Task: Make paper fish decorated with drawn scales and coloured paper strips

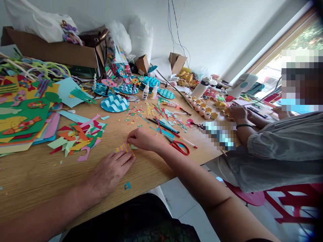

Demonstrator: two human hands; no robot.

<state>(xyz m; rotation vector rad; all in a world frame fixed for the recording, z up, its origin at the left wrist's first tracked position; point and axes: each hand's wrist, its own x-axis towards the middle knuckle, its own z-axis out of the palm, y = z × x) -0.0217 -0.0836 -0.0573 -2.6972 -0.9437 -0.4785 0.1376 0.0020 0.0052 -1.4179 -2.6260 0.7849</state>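
A small piece of yellow-and-pink striped paper [125, 147] lies on the wooden table. My left hand [109, 169] rests flat over its near side, fingers stretched out and together. At the paper's far edge, my right hand [141, 138] is closed in a pinch; what its fingertips hold is hidden. Left of my hands spreads a pile of coloured paper scraps [78, 137]. Red-handled scissors [180, 147] lie to the right, beside a white-and-red pen [188, 141] and dark pencils [164, 125]. A small blue scrap [128, 186] sits close to the table's front edge.
Paper sheets with fish cutouts [25, 117] are stacked at left. Behind are a blue wavy disc [114, 103], glue bottles [145, 92] and a cardboard box [55, 55]. A person in a grey sleeve [275, 144] works at right, near a red stool [248, 196].
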